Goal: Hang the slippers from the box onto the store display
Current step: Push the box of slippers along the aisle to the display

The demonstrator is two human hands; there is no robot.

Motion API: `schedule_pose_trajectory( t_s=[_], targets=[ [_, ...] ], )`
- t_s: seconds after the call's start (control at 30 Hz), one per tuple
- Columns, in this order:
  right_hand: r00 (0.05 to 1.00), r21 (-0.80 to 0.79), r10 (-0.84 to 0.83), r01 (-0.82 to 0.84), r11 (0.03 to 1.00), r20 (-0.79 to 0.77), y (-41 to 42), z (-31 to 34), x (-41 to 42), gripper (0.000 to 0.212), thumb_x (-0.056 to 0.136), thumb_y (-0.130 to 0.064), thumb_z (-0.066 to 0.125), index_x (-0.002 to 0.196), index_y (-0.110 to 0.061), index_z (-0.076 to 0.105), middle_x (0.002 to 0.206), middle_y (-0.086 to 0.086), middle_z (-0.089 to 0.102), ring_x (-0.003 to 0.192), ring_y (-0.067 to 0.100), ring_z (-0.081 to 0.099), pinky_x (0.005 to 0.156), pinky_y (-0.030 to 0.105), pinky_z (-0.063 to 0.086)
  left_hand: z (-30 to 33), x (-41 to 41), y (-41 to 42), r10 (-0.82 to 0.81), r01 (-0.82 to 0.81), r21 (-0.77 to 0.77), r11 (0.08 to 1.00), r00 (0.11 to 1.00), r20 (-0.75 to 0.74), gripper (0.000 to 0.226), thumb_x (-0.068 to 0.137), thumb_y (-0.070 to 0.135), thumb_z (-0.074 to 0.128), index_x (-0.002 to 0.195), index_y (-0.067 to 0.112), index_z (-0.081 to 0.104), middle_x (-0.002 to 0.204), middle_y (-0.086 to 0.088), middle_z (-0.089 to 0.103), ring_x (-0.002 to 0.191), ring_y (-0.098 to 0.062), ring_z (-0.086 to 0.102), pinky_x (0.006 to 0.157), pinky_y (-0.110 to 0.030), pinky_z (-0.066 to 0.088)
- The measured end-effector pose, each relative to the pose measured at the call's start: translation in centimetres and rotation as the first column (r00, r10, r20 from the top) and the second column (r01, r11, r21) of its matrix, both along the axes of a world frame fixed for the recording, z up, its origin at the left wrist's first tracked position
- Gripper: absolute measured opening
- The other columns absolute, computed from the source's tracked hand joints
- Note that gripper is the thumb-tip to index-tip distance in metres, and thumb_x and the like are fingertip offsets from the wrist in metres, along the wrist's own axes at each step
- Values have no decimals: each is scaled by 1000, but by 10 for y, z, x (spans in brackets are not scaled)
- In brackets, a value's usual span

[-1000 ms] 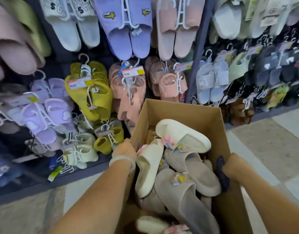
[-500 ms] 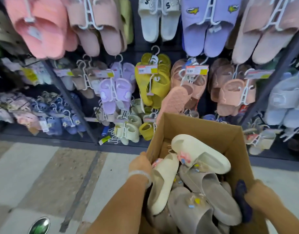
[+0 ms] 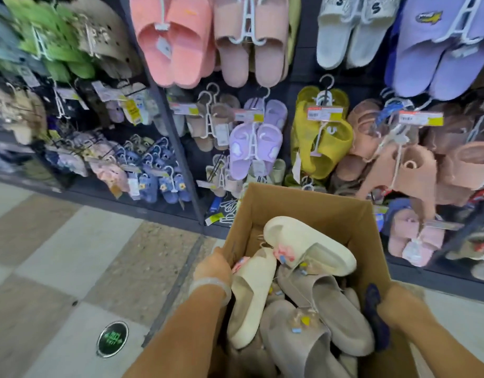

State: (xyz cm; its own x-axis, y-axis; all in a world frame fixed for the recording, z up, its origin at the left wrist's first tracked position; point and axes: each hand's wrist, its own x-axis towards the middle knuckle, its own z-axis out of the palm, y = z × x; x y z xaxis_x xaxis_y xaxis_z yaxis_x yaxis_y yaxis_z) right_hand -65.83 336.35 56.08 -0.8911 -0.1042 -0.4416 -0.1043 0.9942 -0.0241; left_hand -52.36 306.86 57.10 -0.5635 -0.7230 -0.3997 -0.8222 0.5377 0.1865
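Note:
An open cardboard box (image 3: 303,205) is held in front of me, filled with loose slippers. A cream slipper (image 3: 309,245) with a pink flower charm lies on top, another cream slipper (image 3: 249,296) leans at the left, and grey-beige slippers (image 3: 325,304) fill the rest. My left hand (image 3: 212,264) grips the box's left wall. My right hand (image 3: 399,297) grips the right wall beside a dark blue slipper (image 3: 374,315). The store display (image 3: 251,143) of hanging slippers rises just beyond the box.
The display is packed with pink (image 3: 175,42), purple (image 3: 253,147), yellow (image 3: 321,137) and lilac (image 3: 437,50) pairs on white hangers. Dark uprights (image 3: 164,110) divide its panels. Tiled floor lies at the left, with a round green floor marker (image 3: 112,338).
The view has swung left along the display and the box has come with it. Both hands keep their grip on the box walls.

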Motion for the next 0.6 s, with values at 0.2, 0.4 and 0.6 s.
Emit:
schedule_pose_trajectory(
  t_s=[0.2,0.4,0.6],
  targets=[
    [1000,-61,24,-23,998,12,-111,10,13,36,96,-26,38,118,2,44,121,21,57,111,33,57,74,30,41,11,49,-86,109,-109,-10,994,994,-4,35,96,18,43,131,11,43,127,-11,57,116,-28,56,92,-34,46],
    [979,-103,202,-200,974,16,-219,8,13,38,96,-27,37,122,0,38,121,18,57,106,31,57,69,29,40,20,97,-162,256,-258,-43,965,965,-53,41,96,23,42,135,12,39,130,-11,55,119,-29,54,95,-34,42],
    [922,-96,388,-386,918,6,-332,5,17,41,96,-29,35,124,0,41,126,19,55,113,31,56,78,31,45,8,140,-220,497,-499,-21,867,866,-52,38,92,11,46,130,10,42,120,-11,60,113,-27,58,89,-33,45]
  ],
)
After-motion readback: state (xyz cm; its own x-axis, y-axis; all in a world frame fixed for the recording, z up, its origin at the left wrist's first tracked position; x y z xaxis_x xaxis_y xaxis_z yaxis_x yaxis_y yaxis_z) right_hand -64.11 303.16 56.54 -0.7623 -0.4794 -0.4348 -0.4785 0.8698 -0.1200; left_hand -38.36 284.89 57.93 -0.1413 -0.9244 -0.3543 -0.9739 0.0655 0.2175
